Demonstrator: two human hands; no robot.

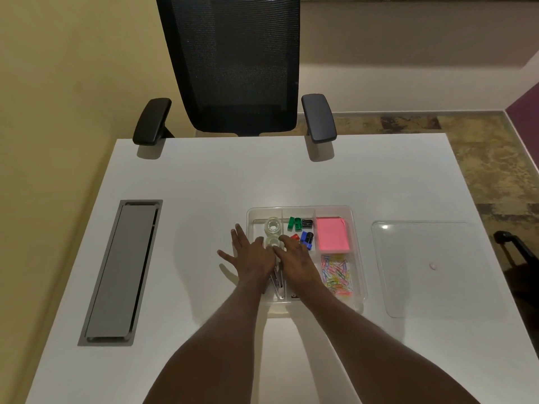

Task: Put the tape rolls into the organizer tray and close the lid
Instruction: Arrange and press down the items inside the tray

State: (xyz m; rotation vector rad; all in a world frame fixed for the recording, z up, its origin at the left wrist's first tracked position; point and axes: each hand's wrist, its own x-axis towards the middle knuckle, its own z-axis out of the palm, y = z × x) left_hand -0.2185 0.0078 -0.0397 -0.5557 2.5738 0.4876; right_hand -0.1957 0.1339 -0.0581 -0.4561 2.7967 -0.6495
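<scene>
A clear organizer tray (357, 228) sits mid-table with its top uncovered. Two clear tape rolls lie in its left compartment. One tape roll (273, 225) rests at the far end. The second tape roll (272, 242) lies just nearer, between my hands. My left hand (248, 256) lies flat with fingers spread on the tray's left edge. My right hand (296, 256) is over the tray, thumb and forefinger curled against the second roll. The clear lid (423, 266) lies flat on the table to the right of the tray.
The tray also holds coloured clips (300, 228), a pink note pad (332, 234), paper clips (338, 275) and dark pens under my hands. A grey cable hatch (122, 272) is set into the table at left. A black office chair (236, 65) stands at the far edge.
</scene>
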